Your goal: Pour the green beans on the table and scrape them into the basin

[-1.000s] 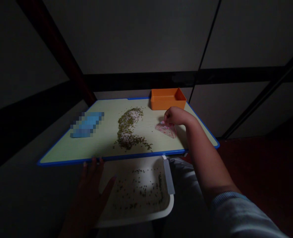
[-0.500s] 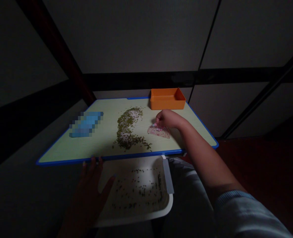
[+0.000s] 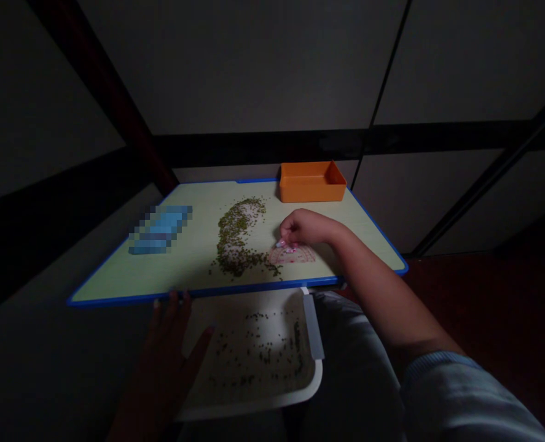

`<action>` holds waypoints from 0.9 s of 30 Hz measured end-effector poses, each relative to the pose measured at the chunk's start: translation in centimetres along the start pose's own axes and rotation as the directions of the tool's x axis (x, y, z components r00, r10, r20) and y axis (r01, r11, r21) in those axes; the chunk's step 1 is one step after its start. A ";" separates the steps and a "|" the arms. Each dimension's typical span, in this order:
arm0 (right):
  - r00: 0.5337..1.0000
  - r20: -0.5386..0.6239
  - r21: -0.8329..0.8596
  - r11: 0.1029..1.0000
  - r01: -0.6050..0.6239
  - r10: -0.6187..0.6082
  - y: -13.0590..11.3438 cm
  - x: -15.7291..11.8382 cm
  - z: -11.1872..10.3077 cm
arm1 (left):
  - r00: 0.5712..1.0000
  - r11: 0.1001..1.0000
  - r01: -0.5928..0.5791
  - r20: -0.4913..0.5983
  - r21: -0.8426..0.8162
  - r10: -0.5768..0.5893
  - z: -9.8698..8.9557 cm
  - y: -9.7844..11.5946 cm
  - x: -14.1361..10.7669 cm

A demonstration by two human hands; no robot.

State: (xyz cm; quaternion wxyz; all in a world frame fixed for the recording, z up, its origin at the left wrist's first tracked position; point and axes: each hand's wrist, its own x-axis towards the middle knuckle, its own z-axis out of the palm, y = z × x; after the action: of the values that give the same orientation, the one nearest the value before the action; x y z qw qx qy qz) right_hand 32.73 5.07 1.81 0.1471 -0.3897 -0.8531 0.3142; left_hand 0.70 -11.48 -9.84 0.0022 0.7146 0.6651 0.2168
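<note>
My right hand [image 3: 305, 226] is closed in a pinch on the upper edge of a pink see-through protractor [image 3: 300, 255], which is low over the board or touching it; I cannot tell which. The protractor's left corner meets the edge of a curved heap of small green beans [image 3: 233, 230], with paler grains among them. My left hand [image 3: 168, 350], dim in shadow, has its fingers spread at the left side of a white tray [image 3: 318, 377]. Its fingertips reach the board's blue front edge. Small dark beans lie scattered in the tray.
A pale green board [image 3: 198, 196] with a blue rim is the work surface. An orange box [image 3: 312, 191] stands at its back right, and a blurred-out blue item [image 3: 161, 230] lies at its left. Dark cabinet panels [image 3: 263, 67] rise behind.
My right hand has moved slightly left and toward me. The protractor has turned, so its straight edge now faces me more squarely, close to the beans. My left hand has not moved.
</note>
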 end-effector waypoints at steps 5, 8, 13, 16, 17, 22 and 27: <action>0.997 0.072 0.119 0.993 -0.013 0.004 0.2 -0.7 -1.1 | 1.000 1.000 -0.005 0.013 0.008 0.005 -0.1 -0.1 -0.1; 0.989 0.139 0.135 0.989 -0.062 0.043 0.3 -1.5 -2.1 | 1.000 1.000 -0.013 0.007 0.010 0.012 -0.1 -0.1 -0.1; 0.970 0.235 0.134 0.986 -0.102 0.068 0.3 -1.7 -2.4 | 0.999 0.999 -0.036 -0.007 0.008 0.036 -0.1 0.0 -0.1; 0.968 0.240 0.131 0.985 -0.112 0.079 0.1 -1.5 -2.0 | 1.000 1.000 -0.014 0.009 0.006 0.013 -0.2 0.1 0.0; 0.968 0.236 0.122 0.986 -0.116 0.085 0.0 -1.5 -1.9 | 1.000 1.000 -0.008 0.008 0.007 0.008 -0.2 0.1 0.0; 0.977 0.166 0.016 0.990 -0.140 0.136 -0.1 -1.5 -2.1 | 1.000 1.000 -0.003 -0.008 -0.001 0.003 -0.2 0.2 0.0; 0.977 0.091 -0.045 0.981 -0.189 0.193 0.5 -1.6 -2.4 | 1.000 1.000 0.000 0.004 0.000 0.000 -0.3 0.1 0.0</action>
State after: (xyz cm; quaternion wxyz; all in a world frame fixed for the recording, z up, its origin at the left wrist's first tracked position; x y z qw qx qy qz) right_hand 35.32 5.13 3.29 0.0685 -0.4571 -0.8232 0.3297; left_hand 0.71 -11.58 -9.57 0.0032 0.7150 0.6651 0.2155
